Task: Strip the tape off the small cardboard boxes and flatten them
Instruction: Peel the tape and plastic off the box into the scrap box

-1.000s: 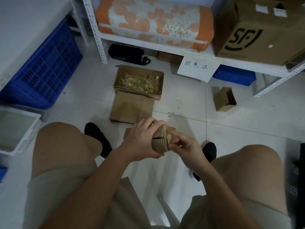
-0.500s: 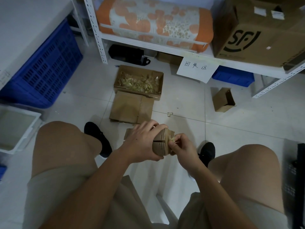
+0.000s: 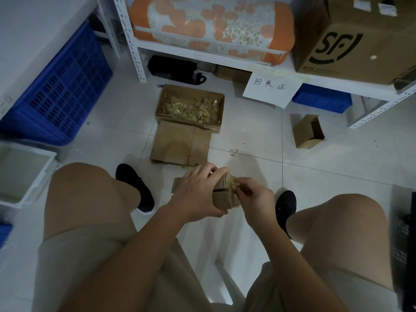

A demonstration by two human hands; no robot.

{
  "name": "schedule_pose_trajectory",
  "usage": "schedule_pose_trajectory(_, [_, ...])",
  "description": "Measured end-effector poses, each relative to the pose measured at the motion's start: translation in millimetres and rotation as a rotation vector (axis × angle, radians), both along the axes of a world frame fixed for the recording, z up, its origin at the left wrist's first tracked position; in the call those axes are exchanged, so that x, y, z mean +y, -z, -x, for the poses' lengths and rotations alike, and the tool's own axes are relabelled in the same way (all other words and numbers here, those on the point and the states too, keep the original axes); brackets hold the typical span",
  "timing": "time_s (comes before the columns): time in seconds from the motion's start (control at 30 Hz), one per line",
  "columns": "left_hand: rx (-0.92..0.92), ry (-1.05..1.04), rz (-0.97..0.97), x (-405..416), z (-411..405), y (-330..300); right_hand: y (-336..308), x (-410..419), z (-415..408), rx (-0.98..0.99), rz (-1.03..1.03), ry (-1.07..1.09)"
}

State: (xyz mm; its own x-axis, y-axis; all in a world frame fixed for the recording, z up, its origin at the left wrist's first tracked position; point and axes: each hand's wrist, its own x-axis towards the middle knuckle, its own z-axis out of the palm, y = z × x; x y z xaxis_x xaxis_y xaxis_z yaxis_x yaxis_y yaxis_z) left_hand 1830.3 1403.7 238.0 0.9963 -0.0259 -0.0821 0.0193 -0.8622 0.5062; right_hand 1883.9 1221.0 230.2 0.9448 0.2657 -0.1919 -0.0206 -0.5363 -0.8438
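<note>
A small cardboard box (image 3: 222, 195) is held up between the knees, above the tiled floor (image 3: 258, 140). It is gripped by the left hand (image 3: 197, 194), fingers curled over its top and thumb underneath. At its right edge a scrap of yellowish tape (image 3: 236, 184) is pinched by the right hand (image 3: 256, 197), fingertips bunched tight on it. Just beyond the hands, flattened cardboard (image 3: 180, 144) is laid on the floor, and touching its far edge an open box of crumpled tape scraps (image 3: 191, 108) is seen. Off to the right, well apart, another small box (image 3: 308, 131) is lying open on its side. A handwritten paper sign (image 3: 271, 87) is hung from the white shelf (image 3: 247, 61), and a blue crate (image 3: 56, 91) is seen at the left.
</note>
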Motion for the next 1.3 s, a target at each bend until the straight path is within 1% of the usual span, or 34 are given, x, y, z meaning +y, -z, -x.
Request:
schedule_pose_trajectory(0.1, [0.009, -0.034, 0.002, -0.5, -0.7, 3.9, 5.5, -2.5, -1.2, -0.06, 0.063, -0.08])
schedule_pose_trajectory(0.17, [0.011, -0.046, -0.004, 0.5, -1.1, 5.3, 6.1, -1.8, -0.6, -0.035, 0.016, -0.048])
schedule_pose_trajectory(0.27, [0.007, -0.048, 0.012, 0.0, -1.5, 4.9, 1.9, 2.0, -1.6, 0.08, -0.153, 0.106])
schedule_pose_trajectory(0.33, [0.002, -0.046, 0.011, -0.9, -1.9, 4.0, -1.6, 2.5, -1.9, 0.217, -0.315, 0.204])
schedule_pose_trajectory(0.37, [0.002, -0.046, 0.006, -0.9, -2.2, 3.7, -2.4, 2.3, -1.7, 0.277, -0.375, 0.223])
schedule_pose_trajectory(0.43, [0.002, -0.037, -0.023, -1.0, -1.7, 4.2, 1.0, 2.0, -2.2, 0.358, -0.414, 0.219])
schedule_pose_trajectory(0.53, [0.005, -0.009, -0.081, -3.7, -0.1, 4.6, 6.5, 4.1, -5.1, 0.409, -0.369, 0.2])
schedule_pose_trajectory(0.6, [-0.003, 0.002, -0.124, -6.7, -0.1, 3.9, 9.0, 4.2, -7.7, 0.408, -0.332, 0.18])
schedule_pose_trajectory(0.73, [-0.056, 0.049, -0.209, -0.8, -5.0, -4.5, 5.0, 6.9, -14.4, 0.413, -0.324, 0.146])
schedule_pose_trajectory(0.8, [-0.073, 0.062, -0.205, 12.4, -15.6, -12.6, -2.6, 14.4, -26.4, 0.364, -0.281, 0.102])
schedule_pose_trajectory(0.93, [-0.122, 0.048, -0.223, 51.6, -55.8, -36.5, -19.2, 45.1, -70.4, 0.181, -0.208, 0.076])
schedule_pose_trajectory(1.03, [-0.171, -0.004, -0.249, 86.4, -96.1, -51.4, -15.6, 74.4, -112.0, 0.021, -0.121, 0.105])
schedule_pose_trajectory(1.07, [-0.177, -0.03, -0.262, 97.3, -108.1, -52.4, -13.9, 83.4, -126.0, -0.002, -0.098, 0.119])
schedule_pose_trajectory(1.13, [-0.146, -0.087, -0.259, 118.2, -128.3, -45.0, -7.5, 98.5, -153.6, 0.014, -0.071, 0.125])
schedule_pose_trajectory(1.2, [-0.102, -0.153, -0.215, 134.2, -142.2, -28.6, 3.2, 111.0, -178.2, 0.039, -0.049, 0.103])
schedule_pose_trajectory(1.3, [-0.072, -0.158, -0.227, 146.1, -163.7, -6.7, 30.5, 128.8, -214.6, 0.038, 0.015, 0.087])
